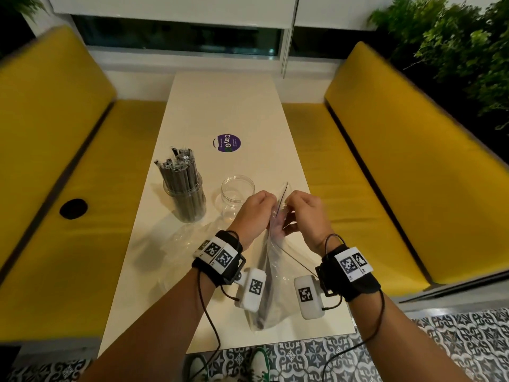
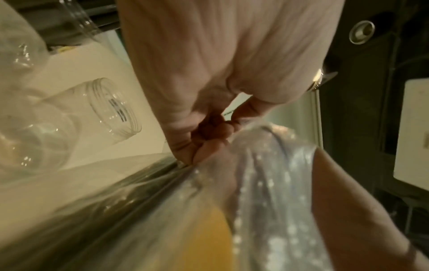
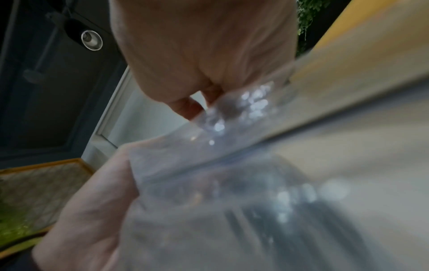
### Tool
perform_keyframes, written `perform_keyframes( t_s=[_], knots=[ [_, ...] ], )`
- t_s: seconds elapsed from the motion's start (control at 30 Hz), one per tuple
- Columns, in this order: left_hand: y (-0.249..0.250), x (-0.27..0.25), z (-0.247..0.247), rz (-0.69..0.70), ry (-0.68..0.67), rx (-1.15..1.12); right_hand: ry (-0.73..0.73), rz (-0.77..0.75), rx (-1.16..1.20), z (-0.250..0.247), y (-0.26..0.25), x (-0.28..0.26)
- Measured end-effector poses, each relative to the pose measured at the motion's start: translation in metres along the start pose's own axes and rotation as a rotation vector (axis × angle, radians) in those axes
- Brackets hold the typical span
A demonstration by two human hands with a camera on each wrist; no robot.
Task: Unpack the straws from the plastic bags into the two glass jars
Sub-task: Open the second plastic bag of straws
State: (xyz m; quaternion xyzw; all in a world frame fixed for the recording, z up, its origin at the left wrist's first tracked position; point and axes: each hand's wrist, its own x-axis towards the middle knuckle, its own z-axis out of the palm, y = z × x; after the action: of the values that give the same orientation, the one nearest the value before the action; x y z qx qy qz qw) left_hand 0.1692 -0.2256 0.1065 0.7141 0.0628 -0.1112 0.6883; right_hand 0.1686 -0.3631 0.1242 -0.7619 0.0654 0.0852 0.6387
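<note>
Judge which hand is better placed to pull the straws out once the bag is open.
Left, probably. Both hands pinch the bag's mouth, but the left hand sits right beside the empty jar, while the right hand is on the far side of the bag and could keep holding it.

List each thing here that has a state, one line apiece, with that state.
left hand: pinching the top edge of the held plastic bag.
right hand: pinching the same edge from the other side.
held plastic bag: lifted upright, dark straws inside; mouth not clearly open.
left jar: upright, full of wrapped straws.
right jar: upright, lidless, empty.
flat plastic bag: lying on the table, apparently empty.
</note>
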Motion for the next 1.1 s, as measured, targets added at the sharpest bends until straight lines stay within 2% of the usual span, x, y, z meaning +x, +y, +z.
perform_keyframes(
  t_s=[0.17, 0.27, 0.37, 0.47, 0.53, 0.57, 0.67, 0.77, 0.83, 0.97, 1.03, 1.1],
  knots=[
    [0.003, 0.000, -0.002, 0.115, -0.040, 0.215, 0.014, -0.029, -0.129, 0.001, -0.003, 0.004],
    [0.003, 0.002, -0.007, 0.170, -0.005, 0.240, 0.032, -0.065, -0.177, 0.004, -0.002, 0.004],
    [0.003, -0.002, -0.004, 0.189, 0.076, 0.182, 0.094, -0.083, -0.149, 0.010, 0.001, 0.000],
    [-0.001, -0.003, -0.001, 0.095, 0.153, -0.021, 0.180, -0.032, 0.008, 0.015, -0.001, -0.002],
    [-0.003, -0.002, -0.003, 0.052, 0.153, -0.179, 0.203, 0.000, 0.088, 0.013, 0.001, -0.002],
    [-0.005, 0.000, -0.004, 0.055, 0.146, -0.183, 0.198, -0.005, 0.081, 0.012, 0.000, -0.002],
    [-0.009, 0.000, -0.004, 0.110, 0.159, -0.047, 0.068, -0.002, -0.096, 0.008, 0.001, -0.006],
    [-0.003, -0.003, -0.004, 0.120, 0.211, -0.057, -0.038, -0.025, -0.206, 0.004, 0.000, -0.012],
    [0.002, -0.010, -0.004, 0.107, 0.204, -0.039, -0.002, -0.091, -0.246, 0.001, 0.003, -0.011],
    [-0.003, -0.020, -0.005, 0.151, 0.117, 0.260, 0.029, -0.148, -0.301, -0.001, 0.004, -0.012],
    [-0.008, -0.019, -0.010, 0.173, 0.129, 0.301, 0.041, -0.162, -0.283, -0.003, 0.002, -0.014],
    [-0.008, -0.016, -0.018, 0.188, 0.187, 0.277, 0.133, -0.135, -0.227, -0.008, 0.002, -0.014]
  ],
)
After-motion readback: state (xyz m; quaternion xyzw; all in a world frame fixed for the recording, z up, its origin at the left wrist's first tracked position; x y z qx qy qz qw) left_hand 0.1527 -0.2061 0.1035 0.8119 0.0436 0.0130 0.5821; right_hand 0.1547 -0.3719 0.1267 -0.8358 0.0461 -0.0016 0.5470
